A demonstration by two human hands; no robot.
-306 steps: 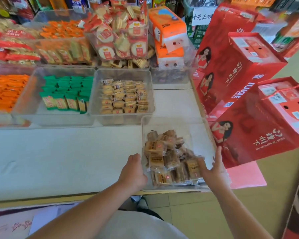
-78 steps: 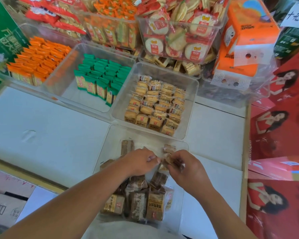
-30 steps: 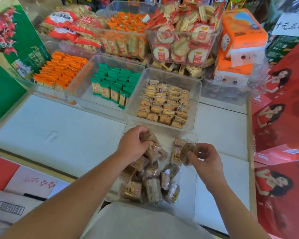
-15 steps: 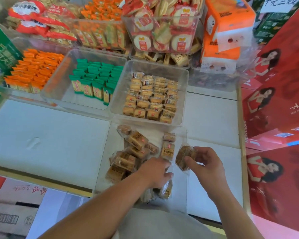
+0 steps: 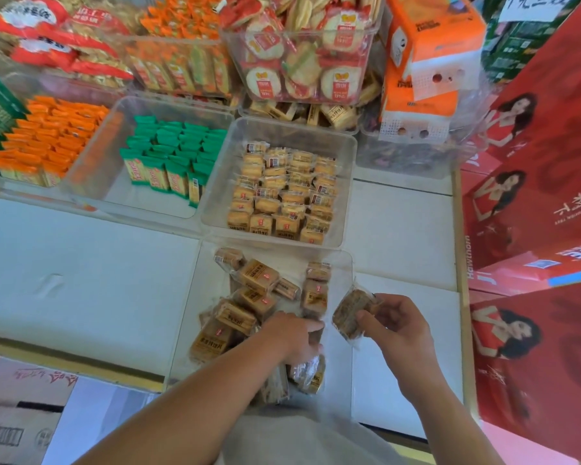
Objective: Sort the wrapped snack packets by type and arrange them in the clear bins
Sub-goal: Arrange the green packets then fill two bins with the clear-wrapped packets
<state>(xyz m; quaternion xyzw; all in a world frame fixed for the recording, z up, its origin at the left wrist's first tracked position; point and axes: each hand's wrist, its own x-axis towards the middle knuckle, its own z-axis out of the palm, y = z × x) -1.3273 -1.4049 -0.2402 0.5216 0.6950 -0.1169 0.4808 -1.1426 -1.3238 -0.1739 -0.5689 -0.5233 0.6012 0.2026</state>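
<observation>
Brown snack packets in clear wrap [image 5: 249, 302] lie mostly in a loose heap in the near clear plastic bin [image 5: 337, 380], tumbled at all angles across its left and middle. Along that bin's right side two packets [image 5: 316, 295] sit end to end, square to the wall; likely the start of a row.

Right hand [image 5: 396, 327] over the bin's right rim. Grip is a pinch, thumb and fingertips closed on one brown packet [image 5: 351, 313], held clear of the bin floor.

Left hand [image 5: 292, 333] down on the heap in the bin's middle, fingers bent over packets. Cannot tell whether the grip has anything; the hand hides what is under it.

Directly behind the near bin, a clear bin of tan packets [image 5: 289, 134] holds tidy rows. Behind and left of it, green packets [image 5: 168, 159] are likewise lined up; farther left, orange ones [image 5: 47, 139].

Judgement: those three types look done. The brown lot is barely begun, with most of the heap left to straighten.

White tabletop [image 5: 81, 280] left of the near bin.
</observation>
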